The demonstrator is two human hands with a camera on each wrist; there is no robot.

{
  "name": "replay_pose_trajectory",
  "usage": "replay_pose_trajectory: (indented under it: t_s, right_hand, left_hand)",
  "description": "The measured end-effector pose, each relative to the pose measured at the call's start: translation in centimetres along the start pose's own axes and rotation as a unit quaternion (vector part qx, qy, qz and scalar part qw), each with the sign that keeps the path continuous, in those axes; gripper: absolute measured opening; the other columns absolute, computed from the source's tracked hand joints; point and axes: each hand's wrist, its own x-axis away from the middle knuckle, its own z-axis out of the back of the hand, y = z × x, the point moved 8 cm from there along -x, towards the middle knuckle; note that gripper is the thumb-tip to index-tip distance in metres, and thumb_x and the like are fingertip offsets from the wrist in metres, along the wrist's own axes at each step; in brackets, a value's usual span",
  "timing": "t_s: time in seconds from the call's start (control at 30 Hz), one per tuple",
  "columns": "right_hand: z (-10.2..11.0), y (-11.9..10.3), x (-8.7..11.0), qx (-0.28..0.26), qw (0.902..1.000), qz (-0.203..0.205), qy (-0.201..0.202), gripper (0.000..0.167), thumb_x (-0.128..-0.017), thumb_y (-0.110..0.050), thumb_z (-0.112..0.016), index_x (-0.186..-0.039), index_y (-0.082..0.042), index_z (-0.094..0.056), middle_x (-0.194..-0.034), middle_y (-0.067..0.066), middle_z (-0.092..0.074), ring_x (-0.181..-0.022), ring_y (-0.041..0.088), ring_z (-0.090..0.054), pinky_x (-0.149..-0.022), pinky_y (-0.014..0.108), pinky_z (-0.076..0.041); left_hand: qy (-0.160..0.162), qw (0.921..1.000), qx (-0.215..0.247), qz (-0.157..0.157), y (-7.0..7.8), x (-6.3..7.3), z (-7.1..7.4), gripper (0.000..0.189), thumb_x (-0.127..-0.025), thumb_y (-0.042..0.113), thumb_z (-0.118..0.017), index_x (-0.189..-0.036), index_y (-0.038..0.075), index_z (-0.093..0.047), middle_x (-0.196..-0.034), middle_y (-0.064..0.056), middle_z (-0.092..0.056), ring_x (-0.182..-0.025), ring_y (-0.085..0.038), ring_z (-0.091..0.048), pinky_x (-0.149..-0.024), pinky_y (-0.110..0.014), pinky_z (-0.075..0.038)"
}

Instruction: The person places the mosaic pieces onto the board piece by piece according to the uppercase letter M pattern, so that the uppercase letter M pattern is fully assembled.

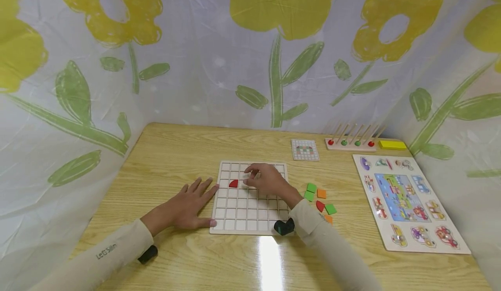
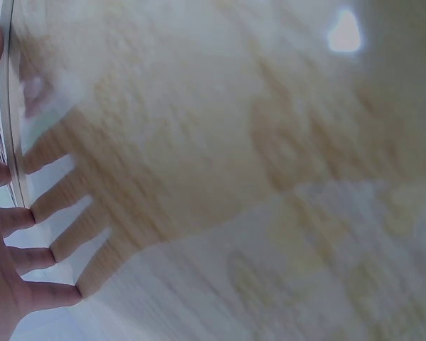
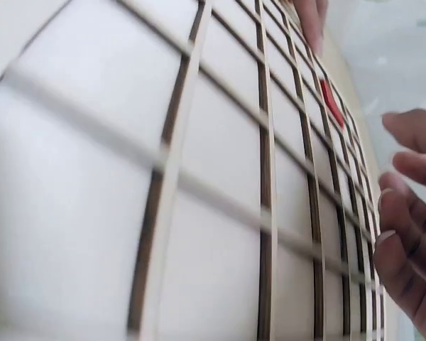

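Note:
A white grid board [image 1: 246,215] with raised wooden lines lies on the table. One red quarter-circle tile [image 1: 233,183] sits in a cell toward its upper left. The left hand [image 1: 188,206] rests with fingers spread at the board's left edge, thumb on the lower left rim; the left wrist view has its fingertips on the tabletop. Over the board's upper middle, right of the red tile, is the right hand [image 1: 268,180]. Its fingers are loosely bent, thumb and index apart. In the right wrist view no piece shows between the fingers [image 3: 394,263].
Right of the board lie loose green tiles [image 1: 330,209], orange tiles [image 1: 322,193] and a red tile [image 1: 320,205]. A pattern card [image 1: 305,156], a peg stand with beads [image 1: 350,148], a yellow block [image 1: 392,145] and a picture puzzle board [image 1: 369,197] are farther right.

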Motion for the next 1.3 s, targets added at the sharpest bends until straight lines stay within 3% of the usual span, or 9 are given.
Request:
replay_pose_trajectory:
  t_s: [0.2,0.7,0.97,1.3]
  right_hand:
    - [1.9,2.1,1.2,-0.035,0.9992,0.016,0.010,0.029,-0.094,-0.028,-0.072,-0.118,-0.011,-0.072,-0.095,0.000,-0.067,-0.058,0.012,-0.050,-0.057,0.027,-0.046]
    - [7.0,5.2,5.9,-0.058,0.9973,0.037,0.026,0.025,-0.097,-0.021,-0.069,-0.116,-0.005,-0.073,-0.102,0.009,-0.067,-0.058,0.013,-0.053,-0.054,0.026,-0.046]
    - [9.2,7.6,7.8,-0.030,0.9977,0.053,0.029,0.023,-0.097,-0.020,-0.069,-0.115,-0.006,-0.074,-0.103,0.008,-0.069,-0.064,0.013,-0.056,-0.056,0.026,-0.047]
    - [10.6,10.3,9.8,0.019,0.9990,0.030,0.026,0.022,-0.092,-0.018,-0.075,-0.110,-0.007,-0.076,-0.102,0.006,-0.071,-0.065,0.010,-0.055,-0.059,0.025,-0.048]
  left_hand:
    - [0.004,1.0000,-0.002,-0.004,0.1,0.0,0.0,0.099,-0.091,0.073,-0.051,-0.162,0.010,-0.020,-0.166,-0.022,-0.017,-0.150,-0.052,-0.017,-0.109,-0.075,-0.026]
    - [0.006,1.0000,-0.005,-0.005,-0.1,0.0,-0.2,0.099,-0.091,0.075,-0.049,-0.162,0.011,-0.021,-0.166,-0.021,-0.017,-0.149,-0.052,-0.018,-0.108,-0.074,-0.027]
    - [0.009,0.9999,-0.006,-0.004,-0.2,0.0,-0.2,0.099,-0.091,0.074,-0.049,-0.162,0.012,-0.020,-0.166,-0.021,-0.017,-0.150,-0.052,-0.018,-0.108,-0.074,-0.027]
    - [0.009,0.9999,0.001,-0.006,0.0,0.1,0.0,0.098,-0.092,0.072,-0.051,-0.162,0.011,-0.021,-0.166,-0.021,-0.016,-0.150,-0.052,-0.017,-0.108,-0.075,-0.026]
